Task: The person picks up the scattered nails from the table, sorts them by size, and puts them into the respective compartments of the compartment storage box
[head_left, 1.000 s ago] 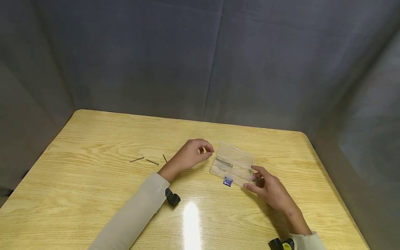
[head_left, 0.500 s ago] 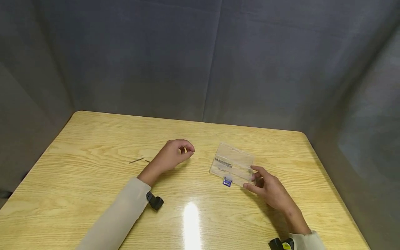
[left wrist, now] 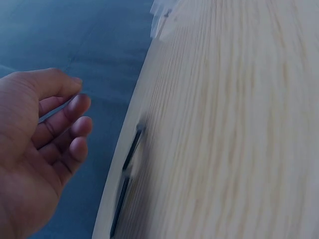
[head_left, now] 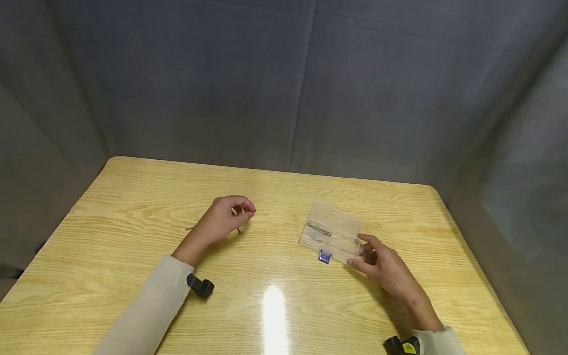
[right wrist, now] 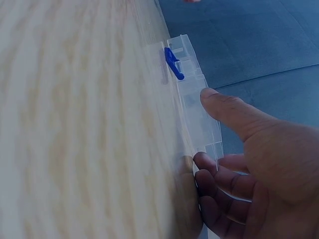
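My right hand [head_left: 386, 268] holds the right end of a clear plastic organizer box [right wrist: 194, 107], thumb at its front side and fingers curled at the end. Its lid [head_left: 335, 217] is raised at the back, and a blue latch [head_left: 325, 256] sticks out in front. Several thin nails [head_left: 319, 229] lie in a rear compartment. My left hand [head_left: 219, 217] hovers left of the box, fingers loosely bent with nothing between them. Close by on the table lie loose nails [left wrist: 132, 148]; in the head view the hand and wrist partly cover them.
The wood-grain table [head_left: 248, 305] ends at the back before a dark grey curtain [head_left: 199, 88]. Black wrist cameras [head_left: 201, 286] sit on both sleeves. A bright light reflection lies on the tabletop near the front.
My left hand has moved left, away from the box to over the loose nails, covering most of them. The right hand and the box have stayed in place.
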Action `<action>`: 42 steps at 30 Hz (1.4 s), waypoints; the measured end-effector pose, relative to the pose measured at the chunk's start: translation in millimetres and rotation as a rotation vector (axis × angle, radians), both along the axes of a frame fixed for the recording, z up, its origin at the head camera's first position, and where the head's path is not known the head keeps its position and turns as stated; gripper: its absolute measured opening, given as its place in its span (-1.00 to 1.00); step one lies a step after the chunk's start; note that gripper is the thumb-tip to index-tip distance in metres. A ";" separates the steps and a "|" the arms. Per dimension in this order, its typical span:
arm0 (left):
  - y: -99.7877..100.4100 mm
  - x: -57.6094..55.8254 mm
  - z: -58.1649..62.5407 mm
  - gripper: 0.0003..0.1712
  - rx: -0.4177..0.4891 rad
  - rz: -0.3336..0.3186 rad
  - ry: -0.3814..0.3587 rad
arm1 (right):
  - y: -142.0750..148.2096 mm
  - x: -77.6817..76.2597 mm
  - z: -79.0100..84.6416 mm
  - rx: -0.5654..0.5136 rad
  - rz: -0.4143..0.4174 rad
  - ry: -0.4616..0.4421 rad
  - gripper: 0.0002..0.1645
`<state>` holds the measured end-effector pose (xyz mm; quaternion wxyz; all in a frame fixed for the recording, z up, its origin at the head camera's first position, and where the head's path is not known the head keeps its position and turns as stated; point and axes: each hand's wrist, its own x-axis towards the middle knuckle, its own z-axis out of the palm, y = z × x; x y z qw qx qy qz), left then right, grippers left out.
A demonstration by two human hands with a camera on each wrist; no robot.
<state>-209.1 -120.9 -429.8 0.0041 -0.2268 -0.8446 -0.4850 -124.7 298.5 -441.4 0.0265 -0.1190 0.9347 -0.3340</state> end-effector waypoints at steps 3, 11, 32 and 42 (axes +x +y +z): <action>-9.4 0.9 0.2 -0.89 -0.002 0.023 0.013 | 0.1 0.3 0.3 -0.004 0.003 0.001 -0.08; -35.7 7.0 2.3 -0.86 -0.023 0.100 0.016 | -0.4 -0.8 0.2 -0.012 0.004 -0.005 -0.08; -104.8 27.2 9.5 -0.92 -0.193 0.200 0.064 | -0.3 -2.1 0.0 -0.009 0.009 -0.001 -0.07; -110.3 29.4 -2.0 -0.87 -0.218 0.150 -0.031 | 0.8 -1.0 -2.6 -0.011 0.009 0.005 -0.10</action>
